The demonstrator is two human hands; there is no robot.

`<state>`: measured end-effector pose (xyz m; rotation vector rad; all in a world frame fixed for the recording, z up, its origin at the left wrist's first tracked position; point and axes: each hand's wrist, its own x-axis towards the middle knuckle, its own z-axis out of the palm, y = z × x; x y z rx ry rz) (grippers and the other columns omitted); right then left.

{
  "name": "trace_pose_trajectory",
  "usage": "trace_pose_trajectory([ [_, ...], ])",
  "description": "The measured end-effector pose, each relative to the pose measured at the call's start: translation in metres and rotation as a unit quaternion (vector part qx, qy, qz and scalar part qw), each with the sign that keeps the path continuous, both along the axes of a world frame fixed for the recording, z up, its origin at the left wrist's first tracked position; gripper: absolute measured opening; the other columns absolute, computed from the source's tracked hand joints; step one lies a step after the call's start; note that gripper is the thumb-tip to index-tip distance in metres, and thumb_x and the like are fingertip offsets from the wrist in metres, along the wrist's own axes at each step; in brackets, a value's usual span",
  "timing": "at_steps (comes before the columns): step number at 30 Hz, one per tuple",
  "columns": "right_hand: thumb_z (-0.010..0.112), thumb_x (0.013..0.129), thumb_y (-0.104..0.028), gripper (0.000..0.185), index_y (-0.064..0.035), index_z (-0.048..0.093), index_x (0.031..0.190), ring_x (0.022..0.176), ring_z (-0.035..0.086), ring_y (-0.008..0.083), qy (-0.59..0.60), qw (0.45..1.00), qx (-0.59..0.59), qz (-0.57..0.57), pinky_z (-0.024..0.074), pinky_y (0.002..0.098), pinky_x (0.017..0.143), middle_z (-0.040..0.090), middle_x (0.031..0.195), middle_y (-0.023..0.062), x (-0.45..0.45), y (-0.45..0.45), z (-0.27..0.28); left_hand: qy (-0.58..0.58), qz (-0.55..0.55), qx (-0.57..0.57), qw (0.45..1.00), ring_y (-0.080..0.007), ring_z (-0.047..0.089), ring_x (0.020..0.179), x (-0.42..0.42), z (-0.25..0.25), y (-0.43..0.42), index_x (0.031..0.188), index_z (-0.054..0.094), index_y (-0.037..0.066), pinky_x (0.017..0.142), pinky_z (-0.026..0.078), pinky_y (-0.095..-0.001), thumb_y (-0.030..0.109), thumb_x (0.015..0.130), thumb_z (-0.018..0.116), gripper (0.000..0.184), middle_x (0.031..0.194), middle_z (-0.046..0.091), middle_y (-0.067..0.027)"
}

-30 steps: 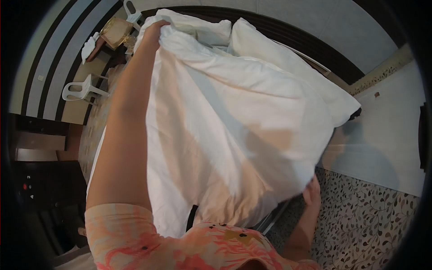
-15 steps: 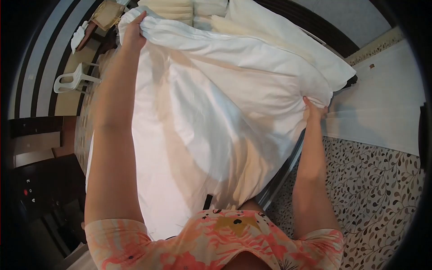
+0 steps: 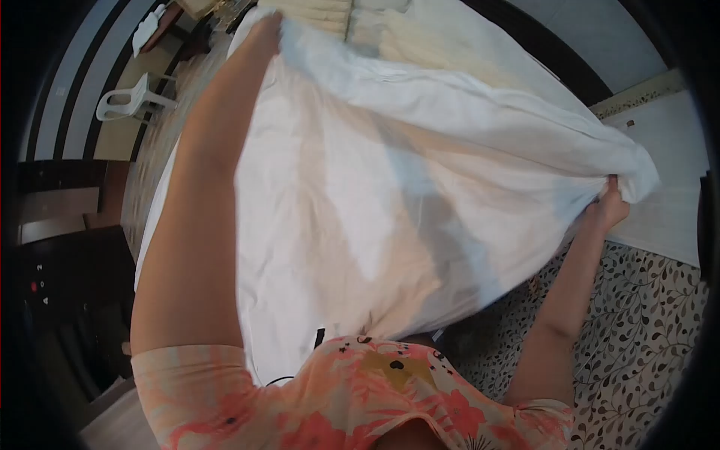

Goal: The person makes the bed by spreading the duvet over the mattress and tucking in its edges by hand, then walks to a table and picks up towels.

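Observation:
A large white sheet (image 3: pixel 337 202) is spread out in front of me, its folds fanning from the edge I hold down toward my body. My left hand (image 3: pixel 268 31) is closed on the sheet's far left edge, arm stretched forward; its fingers are partly hidden by the cloth. Out to the right, my right hand (image 3: pixel 613 208) grips a bunched part of the same edge, and creases run into the fist. Beyond the held edge, a white and cream bed surface (image 3: pixel 442 37) shows, with folded cream bedding (image 3: pixel 319 16) at the far end.
At the left stands a white plastic chair (image 3: pixel 135 99), with a dark table bearing a white cloth (image 3: pixel 148 31) behind it. Dark furniture (image 3: pixel 67 277) is at lower left. A leaf-patterned surface (image 3: pixel 652 315) and a white panel (image 3: pixel 667 150) lie to the right.
My right hand has moved outward to the right, pulling the sheet's edge wider and tauter. My left hand has shifted slightly right and forward in the view, still holding the sheet.

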<state>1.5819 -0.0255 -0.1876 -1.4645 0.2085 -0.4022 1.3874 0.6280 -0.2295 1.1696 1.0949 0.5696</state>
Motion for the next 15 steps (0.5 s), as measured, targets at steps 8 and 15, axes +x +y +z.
trace_pose_trajectory([
  [8,0.046,0.083,-0.032,0.052,0.0006,0.033,0.122,0.102,0.044,0.0259,0.032,0.952,0.224,0.204,0.0422,0.0352,0.083,0.045,0.112,0.0145,-0.157,-0.153,-0.05,-0.329,0.028,0.048,0.943,-0.0326,0.034,0.115,-0.175,0.059,-0.098,0.124,0.029,0.0,0.098,0.024,-0.0455,0.035,0.084,0.036,0.053,0.123,0.036,-0.0194],
  [15,0.046,0.062,0.013,0.037,-0.0051,0.062,0.09,0.082,0.053,0.0224,0.513,0.408,-0.431,0.62,0.0421,0.03,0.073,0.058,0.093,0.0123,-0.256,-0.107,-0.176,-0.073,0.359,-0.302,0.88,-0.0269,0.025,0.121,-0.401,-0.16,-0.245,0.128,0.021,0.001,0.099,0.02,-0.0419,0.072,0.068,0.031,0.094,0.131,0.027,-0.0112],
])
